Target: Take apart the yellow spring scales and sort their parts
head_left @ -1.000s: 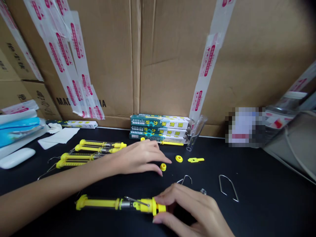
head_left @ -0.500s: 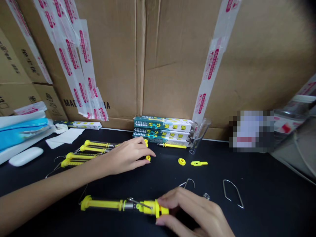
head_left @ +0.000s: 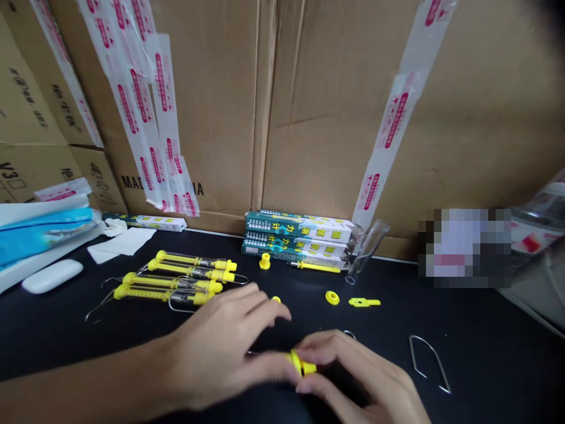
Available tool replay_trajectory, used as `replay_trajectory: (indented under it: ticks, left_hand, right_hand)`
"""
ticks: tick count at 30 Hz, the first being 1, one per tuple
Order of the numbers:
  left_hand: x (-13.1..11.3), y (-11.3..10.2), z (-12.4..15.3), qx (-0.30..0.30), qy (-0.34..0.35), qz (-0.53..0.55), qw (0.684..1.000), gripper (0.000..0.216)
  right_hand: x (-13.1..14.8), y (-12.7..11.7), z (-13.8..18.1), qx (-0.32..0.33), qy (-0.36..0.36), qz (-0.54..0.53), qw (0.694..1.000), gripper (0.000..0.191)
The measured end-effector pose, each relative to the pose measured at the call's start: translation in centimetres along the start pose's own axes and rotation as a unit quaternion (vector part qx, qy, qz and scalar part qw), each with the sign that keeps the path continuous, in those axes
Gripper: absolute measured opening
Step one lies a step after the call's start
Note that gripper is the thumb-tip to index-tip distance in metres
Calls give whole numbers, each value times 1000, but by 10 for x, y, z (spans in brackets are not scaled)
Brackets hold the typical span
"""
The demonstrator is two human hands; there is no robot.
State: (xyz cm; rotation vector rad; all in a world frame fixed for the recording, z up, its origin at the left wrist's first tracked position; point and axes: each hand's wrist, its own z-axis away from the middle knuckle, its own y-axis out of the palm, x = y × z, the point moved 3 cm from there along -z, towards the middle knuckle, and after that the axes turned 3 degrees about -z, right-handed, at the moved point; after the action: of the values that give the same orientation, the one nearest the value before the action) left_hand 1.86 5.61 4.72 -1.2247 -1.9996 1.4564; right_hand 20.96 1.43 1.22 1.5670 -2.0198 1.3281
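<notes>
Low in the middle, both hands meet on a yellow spring scale [head_left: 302, 366]; only its ringed end shows between them. My left hand [head_left: 220, 347] lies over the scale's body and hides it, thumb pressed to the ringed end. My right hand [head_left: 357, 377] pinches that end from the right. A small yellow cap [head_left: 276, 299] peeks out at my left fingers; whether they hold it I cannot tell. All this is on a black table [head_left: 485, 353].
Several finished yellow scales [head_left: 176, 277] lie at the left. Stacked green boxes [head_left: 300, 235], a yellow cap [head_left: 264, 261], a rod [head_left: 315, 267] and a clear tube [head_left: 366, 250] sit at the back. A yellow ring [head_left: 332, 297], flat piece [head_left: 364, 302] and wire hook [head_left: 428, 362] lie at the right.
My left hand pulled back from the loose parts, dragging the small cap left, then came down over the scale's body. My right hand stayed on the scale's end. The view shifted.
</notes>
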Motion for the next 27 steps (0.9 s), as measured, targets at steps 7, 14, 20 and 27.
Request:
replay_trajectory:
  ticks: [7,14,20,27]
  left_hand:
    - [-19,20,33,-78,59,-241,966,43]
    - [-20,13,31,-102,71,-201,972,46]
    - [-18,15,32,-84,50,-203,974,43]
    - [-16,15,32,-84,51,-191,977,45]
  right_hand:
    - [7,-1,0,-32,-11,10,999,7]
    - [9,0,4,-80,17,-31,996,28]
    - [9,3,5,-8,21,9,1000,23]
    - [16,5,-1,-47,30,-51,997,8]
